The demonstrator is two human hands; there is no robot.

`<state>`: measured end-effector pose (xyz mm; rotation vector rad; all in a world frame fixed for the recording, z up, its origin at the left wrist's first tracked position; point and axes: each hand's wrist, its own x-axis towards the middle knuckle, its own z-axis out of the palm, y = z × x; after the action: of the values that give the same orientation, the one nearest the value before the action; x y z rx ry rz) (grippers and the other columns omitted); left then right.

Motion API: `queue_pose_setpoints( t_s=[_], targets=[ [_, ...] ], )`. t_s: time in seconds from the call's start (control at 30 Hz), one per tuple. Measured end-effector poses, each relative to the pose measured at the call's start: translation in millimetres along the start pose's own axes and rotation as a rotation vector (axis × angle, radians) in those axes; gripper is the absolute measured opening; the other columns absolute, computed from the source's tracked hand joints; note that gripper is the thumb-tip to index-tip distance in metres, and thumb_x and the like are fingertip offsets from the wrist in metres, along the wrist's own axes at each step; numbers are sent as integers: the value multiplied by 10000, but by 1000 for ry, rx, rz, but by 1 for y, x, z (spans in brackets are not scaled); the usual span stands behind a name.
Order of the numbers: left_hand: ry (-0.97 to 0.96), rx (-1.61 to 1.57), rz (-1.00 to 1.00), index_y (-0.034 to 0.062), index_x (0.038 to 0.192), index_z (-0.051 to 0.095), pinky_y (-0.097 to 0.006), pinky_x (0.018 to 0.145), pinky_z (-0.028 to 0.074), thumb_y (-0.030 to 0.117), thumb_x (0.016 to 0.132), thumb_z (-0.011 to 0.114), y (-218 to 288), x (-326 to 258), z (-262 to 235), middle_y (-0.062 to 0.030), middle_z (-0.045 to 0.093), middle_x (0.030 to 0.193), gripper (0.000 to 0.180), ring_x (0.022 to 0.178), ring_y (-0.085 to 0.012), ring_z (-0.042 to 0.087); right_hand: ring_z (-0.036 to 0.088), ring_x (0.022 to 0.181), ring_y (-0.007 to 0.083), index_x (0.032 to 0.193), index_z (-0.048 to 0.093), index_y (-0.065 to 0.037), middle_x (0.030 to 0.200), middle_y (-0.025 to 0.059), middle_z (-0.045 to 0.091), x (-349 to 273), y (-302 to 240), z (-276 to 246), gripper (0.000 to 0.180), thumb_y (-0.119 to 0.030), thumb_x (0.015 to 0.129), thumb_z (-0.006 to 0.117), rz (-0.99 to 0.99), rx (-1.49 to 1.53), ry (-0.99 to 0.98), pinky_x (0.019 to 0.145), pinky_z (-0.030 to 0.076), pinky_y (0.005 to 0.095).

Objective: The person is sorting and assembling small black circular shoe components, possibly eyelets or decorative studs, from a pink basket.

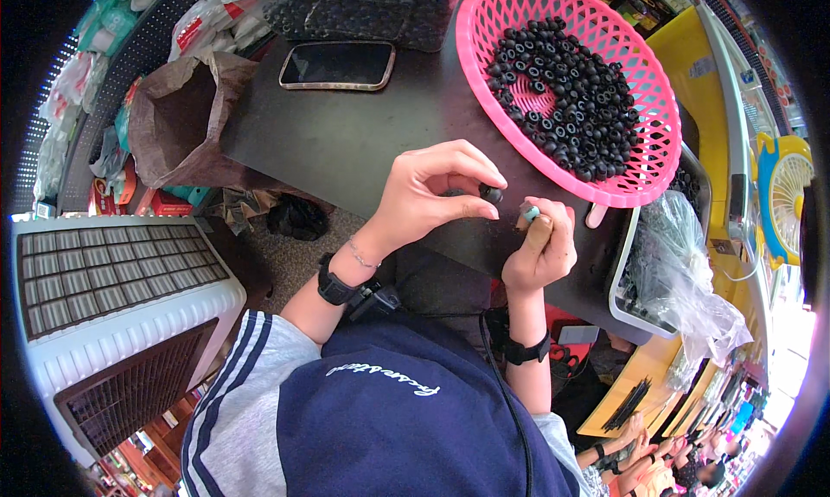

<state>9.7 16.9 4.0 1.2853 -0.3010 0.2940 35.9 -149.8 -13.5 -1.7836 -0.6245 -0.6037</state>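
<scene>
**Things around a dark tabletop**

On the far left part of the tabletop (346, 134) lies 1 phone (337, 66), its screen dark, in a pale-edged case. To its left, a brown bag (160, 117) gapes open; lower down, a black plastic bag (298, 218) sits crumpled. A large pale air cooler (130, 315) with a gridded grille fills the left side. Above it, packaged goods (73, 82) line a perforated rack. At right, a crumpled clear plastic bag (679, 264) spreads near a yellow-and-blue fan (787, 199). Lower right, thin black rods (628, 404) rest on a yellow surface.
</scene>
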Motion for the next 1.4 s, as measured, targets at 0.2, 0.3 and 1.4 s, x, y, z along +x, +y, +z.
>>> queue_pose_setpoints(
  t_s=[0.2,0.3,1.4],
  targets=[
    [-2,-70,7,-64,989,630,-287,742,544,-79,751,697,-1,0,0,-152,592,995,247,854,-197,622,534,568,178,890,616,10,699,72,614,-1,3,2,137,-86,910,521,-24,-11,9,611,384,299],
    [-6,-97,28,-55,1002,616,-281,746,533,-23,821,653,-2,0,0,-146,580,1003,188,848,-190,618,534,569,177,898,611,11,690,69,610,2,0,4,141,-97,917,522,-30,-18,13,614,387,299],
    [540,933,402,-14,1042,587,-311,825,468,71,815,652,121,119,-78,-112,636,943,251,896,-206,608,545,570,182,889,625,-20,657,43,586,7,-1,1,83,-46,864,550,-21,-55,-31,624,376,299]
  ],
)
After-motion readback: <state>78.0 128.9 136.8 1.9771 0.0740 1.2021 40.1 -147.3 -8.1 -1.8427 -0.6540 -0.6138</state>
